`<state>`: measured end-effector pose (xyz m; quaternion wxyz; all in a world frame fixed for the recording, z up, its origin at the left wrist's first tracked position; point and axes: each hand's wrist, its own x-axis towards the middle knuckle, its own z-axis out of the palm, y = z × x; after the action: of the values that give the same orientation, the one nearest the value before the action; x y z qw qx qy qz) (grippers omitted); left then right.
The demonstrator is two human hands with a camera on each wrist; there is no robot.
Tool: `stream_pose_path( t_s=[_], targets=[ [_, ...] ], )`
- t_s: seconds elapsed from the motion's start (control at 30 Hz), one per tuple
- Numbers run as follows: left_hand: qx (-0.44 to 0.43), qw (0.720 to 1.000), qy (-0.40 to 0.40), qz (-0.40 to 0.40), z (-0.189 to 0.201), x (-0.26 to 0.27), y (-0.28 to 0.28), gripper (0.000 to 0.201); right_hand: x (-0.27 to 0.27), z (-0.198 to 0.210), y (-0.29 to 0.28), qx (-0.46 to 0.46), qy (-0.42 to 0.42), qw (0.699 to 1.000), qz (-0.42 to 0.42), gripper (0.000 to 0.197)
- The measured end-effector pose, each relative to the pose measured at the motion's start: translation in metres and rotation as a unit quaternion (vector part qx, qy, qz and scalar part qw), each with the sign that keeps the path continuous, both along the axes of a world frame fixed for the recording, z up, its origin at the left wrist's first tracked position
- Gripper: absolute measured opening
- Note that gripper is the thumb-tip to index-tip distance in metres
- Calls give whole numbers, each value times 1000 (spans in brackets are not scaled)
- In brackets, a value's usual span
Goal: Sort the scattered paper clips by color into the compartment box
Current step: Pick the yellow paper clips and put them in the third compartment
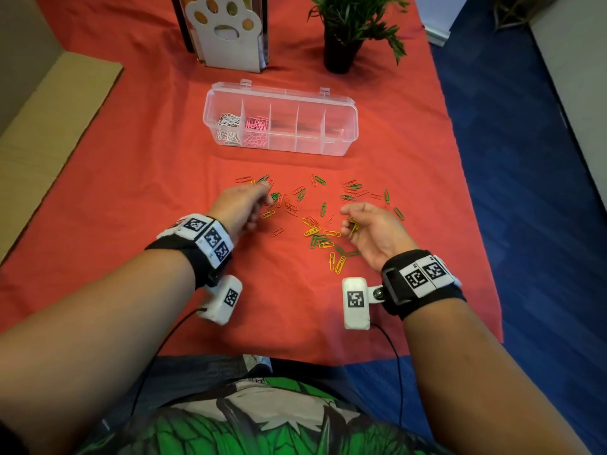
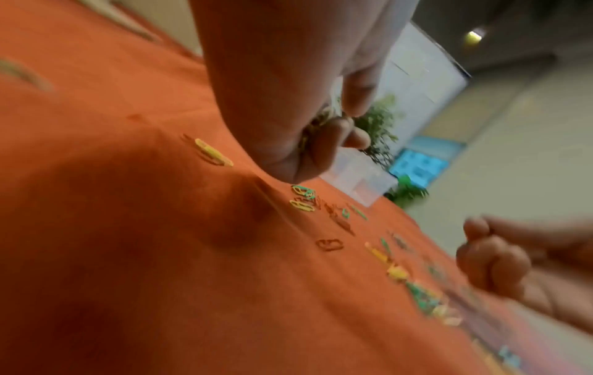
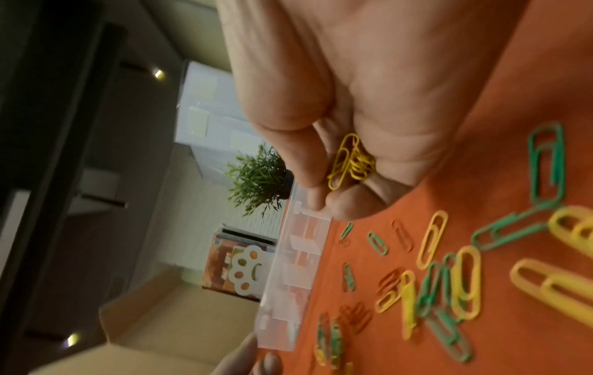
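Head view: a clear plastic compartment box [image 1: 281, 118] is set ahead of both hands, long axis crosswise; yellow clips [image 1: 353, 224] are pinched in the right hand [image 1: 371, 231], green clips [image 1: 263, 180] in the left hand [image 1: 241, 206].

Bare forearms; each wrist carries a black strap [image 1: 200, 257] bearing white square-coded marker tiles [image 1: 423, 274], a white camera housing [image 1: 355, 303] and thin black cable [image 1: 395, 362]. Green-and-white printed shirt [image 1: 262, 421].
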<state>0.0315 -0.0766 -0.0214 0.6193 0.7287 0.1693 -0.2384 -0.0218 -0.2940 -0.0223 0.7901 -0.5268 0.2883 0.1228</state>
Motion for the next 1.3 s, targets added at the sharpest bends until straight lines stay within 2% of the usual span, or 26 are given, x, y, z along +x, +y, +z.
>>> stream_pose_path(
  t_s=[0.03,0.07,0.1,0.17,0.2,0.3,0.4,0.47,0.53,0.6,0.63,0.67,0.77,0.9,0.93,0.97,1.0,1.03,1.1,1.13,1.17,1.2,1.23,1.3],
  targets=[
    [100,992,-60,-44,-6,2,-2,30,-1,-3,-2,-35,-4,999,18,25],
    [198,969,-118,-95,-11,3,-3,26,-2,-7,-5,-74,-1,996,40,26],
    [286,933,-161,-148,-13,2,-4,20,-3,-11,-6,-129,3,989,67,27],
    [388,868,-208,-229,-18,1,-4,21,-4,-17,-7,-296,-1,944,142,23],
    [407,850,-220,-251,-19,0,-4,23,-3,-20,-6,-375,-10,909,183,20],
    [409,845,-227,-257,-25,-1,-5,17,-1,-25,0,-520,-36,810,268,12],
    [404,849,-228,-255,-28,-1,-6,18,1,-32,6,-595,-75,735,315,13],
    [380,869,-220,-229,-27,-1,-6,19,1,-33,10,-632,-91,689,343,15],
    [332,907,-176,-188,-25,-2,-4,16,1,-32,12,-657,-94,657,357,17],
    [212,966,-93,-116,-24,-1,-3,11,0,-31,12,-665,-105,645,362,18],
    [134,988,-38,-65,-22,-1,-3,14,1,-31,13,-668,-109,638,367,19],
    [62,998,20,-16,-19,0,-2,18,1,-31,14,-673,-110,627,375,19],
    [-86,985,136,58,-9,1,2,21,0,-26,20,-697,-113,589,392,22],
    [-157,970,174,58,-1,4,8,24,2,-18,29,-725,-113,534,420,32],
    [-152,973,164,55,1,4,8,24,5,-18,29,-719,-107,537,428,32],
    [-135,980,142,47,2,3,8,23,9,-20,28,-703,-96,552,437,30],
    [-111,986,117,39,3,2,8,22,12,-21,26,-674,-76,593,434,26],
    [-93,990,97,32,3,2,8,21,15,-20,22,-630,-52,662,402,20],
    [-90,992,88,20,4,1,10,20,15,-15,17,-468,6,837,285,13],
    [-101,990,95,18,5,0,10,20,12,-11,14,-368,26,901,229,16],
    [-113,988,105,16,6,-2,9,21,8,-5,10,-266,37,946,181,20],
    [-121,986,113,16,8,-4,7,23,4,-1,6,-169,42,975,138,23],
    [-121,985,118,17,8,-6,3,24,0,1,2,-85,47,990,97,25],
    [-90,989,116,8,8,-10,-8,22,-8,7,-6,30,77,996,30,22]
  ],
)
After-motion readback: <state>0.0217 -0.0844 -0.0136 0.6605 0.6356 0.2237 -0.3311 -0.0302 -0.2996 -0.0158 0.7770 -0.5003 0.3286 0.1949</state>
